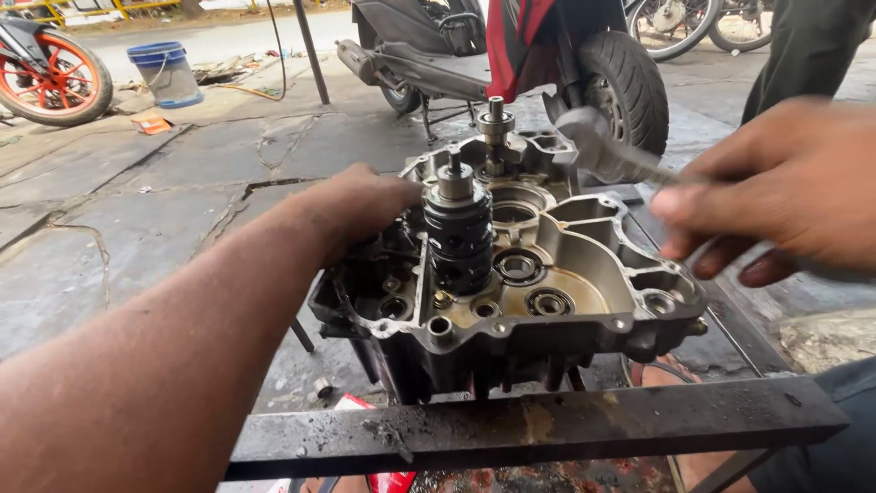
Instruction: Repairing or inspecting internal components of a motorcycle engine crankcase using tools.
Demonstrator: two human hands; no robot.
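My left hand (pixel 360 205) is pressed on the far left side of the engine case (pixel 584 265), its fingers wrapped over the edge there. It is gripping the case, right beside the dark gear stack (pixel 458 239) that stands upright in the case. A second shaft (pixel 495 128) sticks up behind the stack, near the back of the case.

My right hand (pixel 785 187) is up at the right, fingers closed around the handle of a hammer (pixel 598 146). The hammer looks blurry. Its gray head hangs just over the back right corner of the case; I cannot tell if it touches.

The case is gray metal with round holes and bearings in its floor. It sits on a dirty metal stand (pixel 538 424), in the middle in front of me.

Behind it a scooter (pixel 511 50) is parked on the concrete floor (pixel 137 210). A blue bucket (pixel 164 73) stands far to the left, near an orange motorbike wheel (pixel 55 78). Someone's dark trouser leg (pixel 803 46) shows at the top right.
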